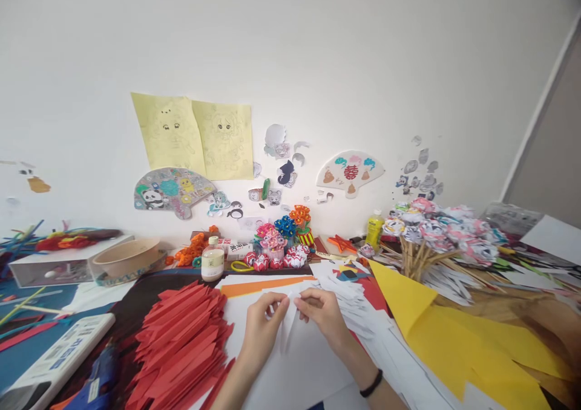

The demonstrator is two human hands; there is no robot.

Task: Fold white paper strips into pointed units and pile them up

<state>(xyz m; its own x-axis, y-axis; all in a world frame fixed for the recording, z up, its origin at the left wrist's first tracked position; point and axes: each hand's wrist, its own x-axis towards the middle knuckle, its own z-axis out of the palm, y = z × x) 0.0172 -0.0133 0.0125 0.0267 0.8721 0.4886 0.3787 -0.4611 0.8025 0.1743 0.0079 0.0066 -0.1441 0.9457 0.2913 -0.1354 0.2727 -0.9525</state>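
The left hand (265,324) and right hand (323,314) both pinched a narrow white paper strip (286,328) between thumb and fingers, close together. The strip slanted down above white sheets (313,370), between heaped red paper pieces (181,337) and yellow paper (472,337).

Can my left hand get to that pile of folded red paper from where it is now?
Probably yes: the red paper pile lies just left of the left hand, with nothing standing between, though that hand seems busy pinching a white paper strip.
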